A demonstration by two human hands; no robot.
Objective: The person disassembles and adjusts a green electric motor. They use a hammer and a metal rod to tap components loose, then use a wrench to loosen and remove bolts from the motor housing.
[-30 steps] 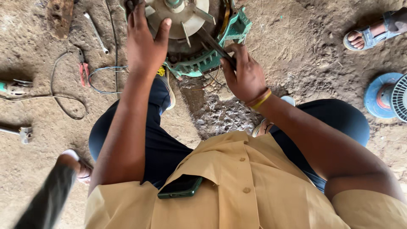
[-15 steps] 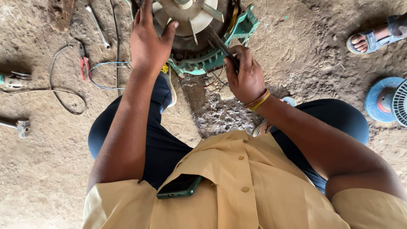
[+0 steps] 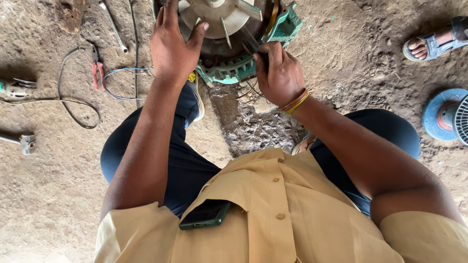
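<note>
Head view: left hand (image 3: 171,48) braces the fan (image 3: 214,17); right hand (image 3: 280,73) grips a tool (image 3: 249,41) that may slip onto fingers.

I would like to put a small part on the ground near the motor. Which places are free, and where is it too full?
Free: the bare dirt below the grey cable, left of the left knee; also the dirt between the green motor and the sandalled foot. Crowded: around the red pliers, wire loop and wrench, and under both hands at the motor.
</note>
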